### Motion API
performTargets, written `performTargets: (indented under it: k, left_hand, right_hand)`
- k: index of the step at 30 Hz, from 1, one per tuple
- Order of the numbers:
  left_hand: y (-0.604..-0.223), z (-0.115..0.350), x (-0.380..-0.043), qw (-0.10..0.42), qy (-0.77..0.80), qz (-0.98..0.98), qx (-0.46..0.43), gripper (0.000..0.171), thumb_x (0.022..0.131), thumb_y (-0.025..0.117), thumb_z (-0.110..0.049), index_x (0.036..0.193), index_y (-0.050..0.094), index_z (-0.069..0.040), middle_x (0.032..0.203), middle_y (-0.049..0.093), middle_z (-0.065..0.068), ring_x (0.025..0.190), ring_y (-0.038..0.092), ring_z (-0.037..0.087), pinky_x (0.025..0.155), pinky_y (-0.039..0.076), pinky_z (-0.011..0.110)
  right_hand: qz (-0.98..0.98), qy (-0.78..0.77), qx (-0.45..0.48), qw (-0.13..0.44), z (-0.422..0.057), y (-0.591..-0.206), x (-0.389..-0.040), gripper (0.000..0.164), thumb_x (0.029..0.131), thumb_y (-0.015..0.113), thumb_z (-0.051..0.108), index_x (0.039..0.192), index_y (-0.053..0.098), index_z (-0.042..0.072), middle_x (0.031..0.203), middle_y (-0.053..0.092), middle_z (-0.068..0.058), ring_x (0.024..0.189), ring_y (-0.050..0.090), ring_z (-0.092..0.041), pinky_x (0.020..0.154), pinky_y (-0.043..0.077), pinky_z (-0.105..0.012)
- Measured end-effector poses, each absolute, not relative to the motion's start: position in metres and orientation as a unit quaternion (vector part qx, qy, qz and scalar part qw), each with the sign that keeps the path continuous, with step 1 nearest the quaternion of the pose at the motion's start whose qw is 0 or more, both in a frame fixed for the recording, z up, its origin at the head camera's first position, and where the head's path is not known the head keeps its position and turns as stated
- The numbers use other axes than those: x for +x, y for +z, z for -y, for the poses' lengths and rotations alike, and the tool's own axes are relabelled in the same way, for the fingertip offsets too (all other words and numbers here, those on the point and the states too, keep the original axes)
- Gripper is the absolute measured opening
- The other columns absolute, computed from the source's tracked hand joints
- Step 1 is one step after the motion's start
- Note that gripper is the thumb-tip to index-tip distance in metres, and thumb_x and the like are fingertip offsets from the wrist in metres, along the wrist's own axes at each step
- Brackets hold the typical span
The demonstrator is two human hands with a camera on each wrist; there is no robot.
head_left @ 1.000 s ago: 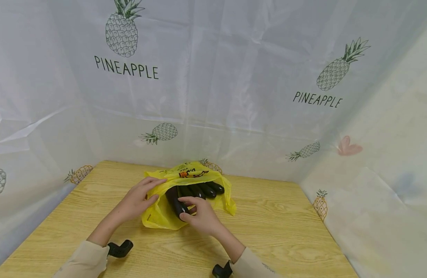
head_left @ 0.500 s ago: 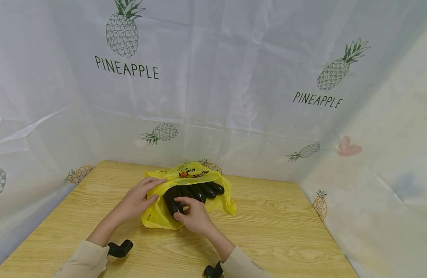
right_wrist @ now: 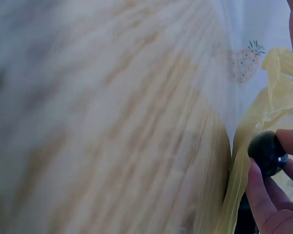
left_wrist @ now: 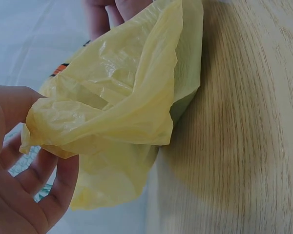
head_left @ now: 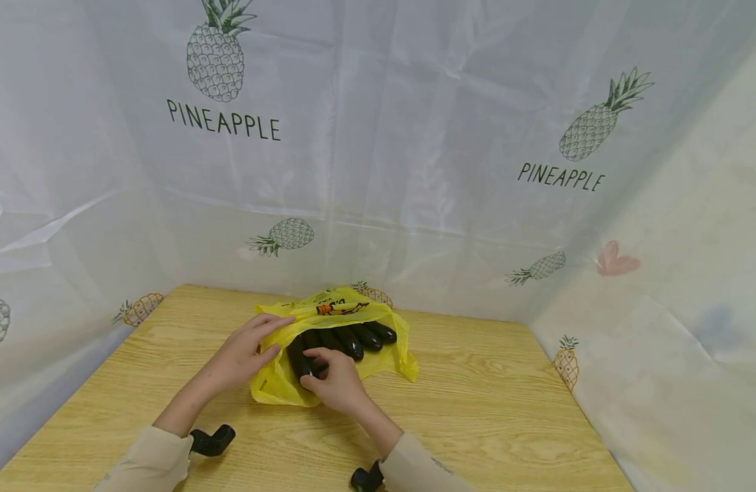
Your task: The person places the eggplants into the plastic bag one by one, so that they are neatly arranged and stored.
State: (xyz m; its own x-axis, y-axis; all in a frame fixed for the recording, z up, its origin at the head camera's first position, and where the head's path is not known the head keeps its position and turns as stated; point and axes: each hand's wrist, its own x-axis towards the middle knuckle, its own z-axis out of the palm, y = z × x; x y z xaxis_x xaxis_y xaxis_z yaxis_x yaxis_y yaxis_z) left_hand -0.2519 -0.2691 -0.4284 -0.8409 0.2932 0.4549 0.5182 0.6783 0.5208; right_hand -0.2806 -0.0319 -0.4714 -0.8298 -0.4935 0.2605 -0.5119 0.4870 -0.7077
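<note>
A yellow plastic bag with dark and orange print lies on its side, its mouth toward me. My left hand pinches the rim at the left side of the mouth; the left wrist view shows the thumb and fingers on the film. Inside the opening, my right hand grips the near end of a dark, glossy eggplant at the left. Its rounded end sits between thumb and fingers in the right wrist view. Several more eggplants lie side by side to its right, their far ends hidden under the bag.
The bag rests on a light wooden table. Behind the table and along its sides hang pale sheets printed with pineapples. Black curved pieces are at both wrists.
My right hand has moved left with the eggplant, within the bag's mouth. More of the eggplants beside it now show. The left hand and the bag have stayed in place.
</note>
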Motion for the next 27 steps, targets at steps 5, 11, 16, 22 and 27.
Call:
performTargets:
  k: [5,11,16,22,27]
  left_hand:
    - [-0.429,0.270,-0.253,0.172,-0.329,0.900,-0.227,0.059,0.099,0.073,0.001,0.154,0.058,-0.015,0.138,0.062,0.008,0.093,0.056,0.013,0.074,0.048,0.031]
    - [-0.429,0.270,-0.253,0.171,-0.328,0.901,-0.229,0.060,0.099,0.073,0.000,0.154,0.057,-0.015,0.140,0.061,0.009,0.095,0.057,0.014,0.074,0.049,0.031]
    - [-0.428,0.269,-0.252,0.169,-0.330,0.900,-0.228,0.059,0.099,0.072,0.001,0.154,0.058,-0.014,0.140,0.061,0.010,0.096,0.057,0.015,0.073,0.049,0.030]
    - [-0.428,0.269,-0.252,0.164,-0.332,0.901,-0.225,0.059,0.099,0.072,0.001,0.154,0.057,-0.015,0.141,0.061,0.010,0.101,0.059,0.018,0.075,0.050,0.032]
    - [-0.428,0.270,-0.252,0.165,-0.330,0.902,-0.223,0.059,0.099,0.072,0.000,0.154,0.058,-0.015,0.141,0.061,0.010,0.100,0.060,0.017,0.076,0.051,0.032]
  right_hand:
    - [0.869,0.403,0.284,0.024,0.039,-0.472,-0.281,0.042,0.095,0.082,0.017,0.135,0.072,0.010,0.116,0.074,-0.009,0.081,0.065,-0.005,0.072,0.055,-0.023]
    - [0.872,0.406,0.271,0.017,0.044,-0.472,-0.279,0.044,0.094,0.084,0.019,0.135,0.072,0.007,0.116,0.074,-0.011,0.082,0.066,-0.007,0.072,0.055,-0.023]
    - [0.876,0.403,0.265,0.020,0.046,-0.471,-0.278,0.045,0.092,0.086,0.020,0.132,0.073,0.005,0.111,0.074,-0.011,0.079,0.065,-0.006,0.069,0.054,-0.022]
    - [0.888,0.379,0.258,0.026,0.049,-0.470,-0.279,0.044,0.090,0.089,0.023,0.128,0.075,0.006,0.097,0.069,-0.002,0.079,0.059,-0.005,0.069,0.051,-0.023]
    - [0.895,0.363,0.258,0.021,0.050,-0.469,-0.278,0.045,0.089,0.090,0.020,0.129,0.075,0.006,0.095,0.064,-0.001,0.081,0.053,-0.006,0.069,0.048,-0.024]
